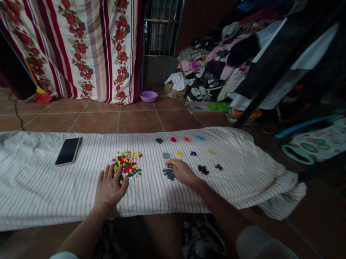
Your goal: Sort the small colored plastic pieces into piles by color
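Note:
My left hand (110, 186) lies with its fingers spread at the near-left edge of a mixed pile of small coloured pieces (129, 162), mostly red, yellow, green and white. Over the dark grey pile (168, 174), my right hand (182, 171) has its thumb and forefinger pinched together; whatever may be between them is too small to make out. Just beyond it sits a lighter grey pile (165, 155). Around these are single-colour clusters: dark green (159, 141), red (173, 139), orange (186, 139), blue (199, 138), yellow (179, 154), purple (193, 154), beige (211, 152), black (203, 169) and brown (219, 167).
A striped cloth (38, 190) covers the long, low surface, with a phone (68, 151) on its left part. Beyond are a floral curtain (87, 42), a purple basin (148, 96) and a heap of clothes (215, 61). A dark slanted frame (280, 60) stands at right.

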